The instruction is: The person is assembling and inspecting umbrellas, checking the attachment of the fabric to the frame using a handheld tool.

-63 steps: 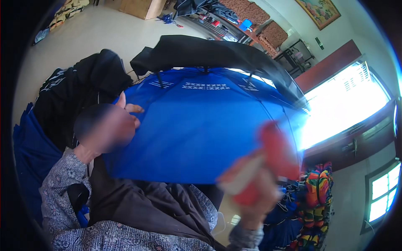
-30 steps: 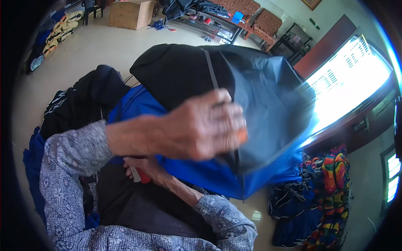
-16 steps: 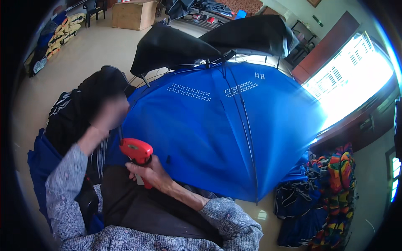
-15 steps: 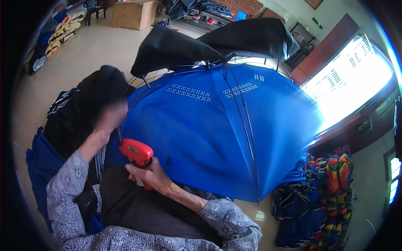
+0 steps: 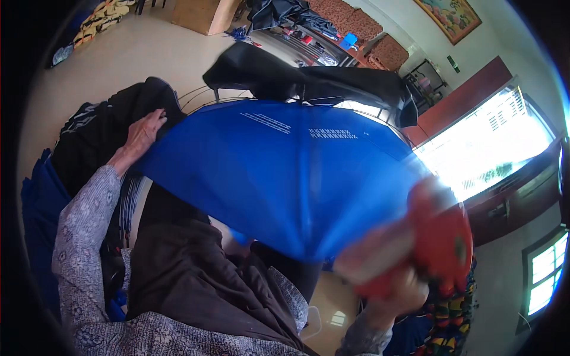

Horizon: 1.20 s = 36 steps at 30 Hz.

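Bright window (image 5: 490,142) beside a blue umbrella (image 5: 249,172)

Sunlight glares through the window on my right, and pale floor (image 5: 178,56) runs back to a cardboard box (image 5: 205,15) and, up on the far wall, a framed painting (image 5: 452,19). Right before me, the umbrella spreads its blue cloth wide, with rows of white marks near its top. Thin wires show along that upper edge, and a black panel (image 5: 356,86) is bunched just behind them.

My left hand (image 5: 141,137) lies just beside the umbrella's left edge, over some black cloth (image 5: 95,142); its fingers are stretched forward and close together, but I cannot tell whether they pinch anything.

My right hand (image 5: 404,296) is wrapped around a red gun-shaped tool (image 5: 442,237) at the umbrella's lower right. Both are blurred, and I cannot tell whether the tool touches the blue cloth.

Dark brown cloth (image 5: 190,267) covers my lap, dark blue cloth (image 5: 41,202) hangs at my far left, and colourful bundles (image 5: 454,314) sit below my right hand.
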Tool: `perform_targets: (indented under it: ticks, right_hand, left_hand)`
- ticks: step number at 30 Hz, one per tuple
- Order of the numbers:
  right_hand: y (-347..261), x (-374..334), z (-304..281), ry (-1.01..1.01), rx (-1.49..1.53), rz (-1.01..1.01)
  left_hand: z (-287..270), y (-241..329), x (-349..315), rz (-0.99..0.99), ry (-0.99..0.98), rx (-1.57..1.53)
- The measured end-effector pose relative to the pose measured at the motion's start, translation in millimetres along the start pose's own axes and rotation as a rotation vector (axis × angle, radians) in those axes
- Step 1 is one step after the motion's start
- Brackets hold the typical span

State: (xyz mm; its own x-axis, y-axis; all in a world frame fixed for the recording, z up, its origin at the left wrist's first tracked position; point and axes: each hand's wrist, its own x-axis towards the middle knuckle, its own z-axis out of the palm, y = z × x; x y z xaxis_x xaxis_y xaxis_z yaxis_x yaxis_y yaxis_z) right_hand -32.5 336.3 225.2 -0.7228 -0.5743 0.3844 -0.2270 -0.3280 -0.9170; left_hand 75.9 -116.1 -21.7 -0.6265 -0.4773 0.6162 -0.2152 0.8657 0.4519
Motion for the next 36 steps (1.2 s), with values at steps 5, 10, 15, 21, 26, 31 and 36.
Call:
perform_targets:
  ticks: [5, 10, 15, 21, 26, 31, 36]
  right_hand:
    - [61.5, 8.6, 12.3, -0.091, 0.228, 0.511]
    - [140.9, -31.1, 55.9, -0.295, 0.333, 0.814]
    - [156.8, -34.6, 50.3, -0.384, 0.233, 0.86]
    - [158.5, -20.4, 5.0, -0.182, 0.198, 0.917]
    - [152.5, -16.9, 3.5, -0.149, 0.129, 0.968]
    - [134.9, 12.1, 23.1, -0.209, 0.036, 1.022]
    - [158.7, 83.4, 33.4, -0.041, -0.06, 0.834]
  left_hand:
    - [-13.0, -10.9, 0.2, -0.101, 0.141, 0.583]
    - [-16.9, 73.1, 6.5, -0.273, -0.145, -0.324]
    - [24.7, 142.8, 35.3, -0.853, -0.243, -1.677]
    - [66.6, 143.0, 87.9, -0.929, -0.51, -1.905]
    - [98.6, 162.4, 71.6, -0.849, -0.448, -1.816]
    - [98.8, 171.8, 35.9, -0.864, -0.397, -1.602]
    - [87.1, 178.9, 37.4, -0.794, -0.427, -1.466]
